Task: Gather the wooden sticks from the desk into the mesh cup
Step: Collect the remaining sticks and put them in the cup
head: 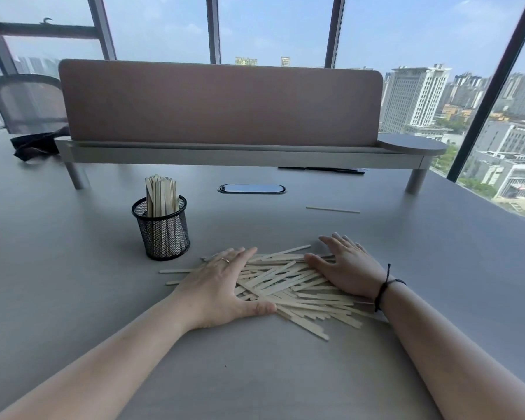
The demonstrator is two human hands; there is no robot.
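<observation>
A loose pile of pale wooden sticks lies on the grey desk in front of me. My left hand lies flat on the pile's left side, fingers straight, thumb at the near edge. My right hand rests flat on the pile's right side, fingers spread. A black mesh cup stands upright to the left behind the pile, holding several sticks on end. One stray stick lies alone farther back on the right.
A raised shelf with a brown divider panel spans the back of the desk on legs. A cable grommet sits in the desk surface. A dark cloth and a mesh chair are at back left.
</observation>
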